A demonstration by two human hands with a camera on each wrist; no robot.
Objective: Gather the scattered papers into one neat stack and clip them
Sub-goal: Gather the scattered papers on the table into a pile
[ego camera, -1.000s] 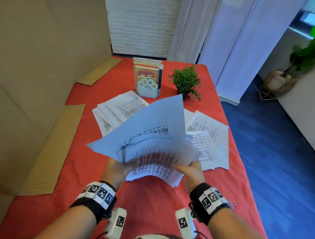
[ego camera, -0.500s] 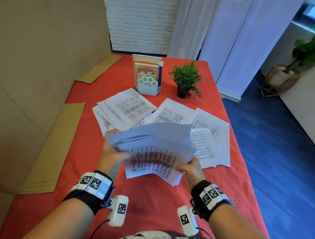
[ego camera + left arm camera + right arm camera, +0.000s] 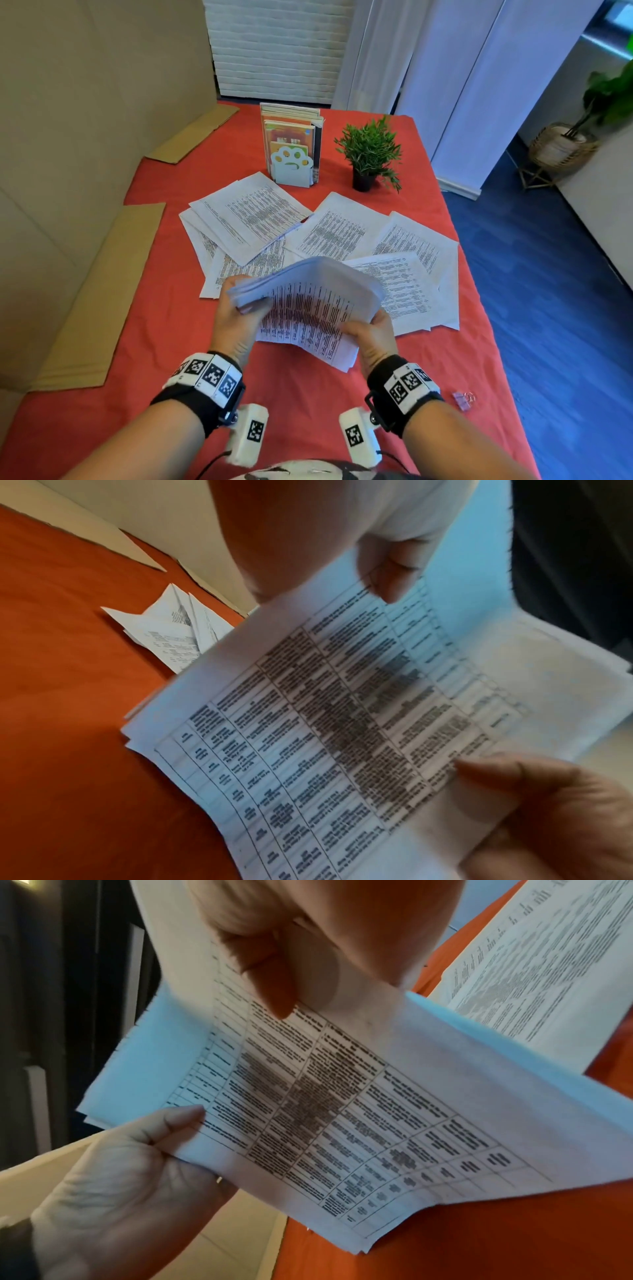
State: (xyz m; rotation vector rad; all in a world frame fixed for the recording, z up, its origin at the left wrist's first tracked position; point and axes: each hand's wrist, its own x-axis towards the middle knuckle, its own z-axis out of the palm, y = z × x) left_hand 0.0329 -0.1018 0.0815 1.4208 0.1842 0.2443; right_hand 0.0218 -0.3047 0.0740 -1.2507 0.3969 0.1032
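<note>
Since a second earlier, the large sheet that had stood fanned up above the bundle had dropped down onto it, and the bundle of white printed papers (image 3: pixel 308 301) sat lower and more closed between the two hands. The left hand (image 3: pixel 236 318) gripped the bundle's left edge, thumb on top and fingers (image 3: pixel 236 282) curled behind it. The right hand (image 3: pixel 375 334) pinched the near right corner, thumb (image 3: pixel 274 988) pressed on the top page. The bundle was held above the red cloth tabletop (image 3: pixel 164 308), its sheets bowed and their edges uneven.

More loose white printed sheets (image 3: pixel 342 233) lay scattered and overlapping on the tabletop beyond the hands, some partly hidden behind the held bundle. A small purple binder clip (image 3: pixel 463 401) lay on the cloth just right of the right wrist.

At the far end stood a white paw-shaped holder with upright books (image 3: pixel 291 150) and, beside it, a small green potted plant in a black pot (image 3: pixel 370 154). Flat brown cardboard pieces (image 3: pixel 102 291) lay along the left edge.

The pages carried ruled tables of dense black text; in both wrist views the print was too blurred to read, and no labels could be made out. The black-and-white square-patterned wristbands (image 3: pixel 205 373) covered both wrists.
</note>
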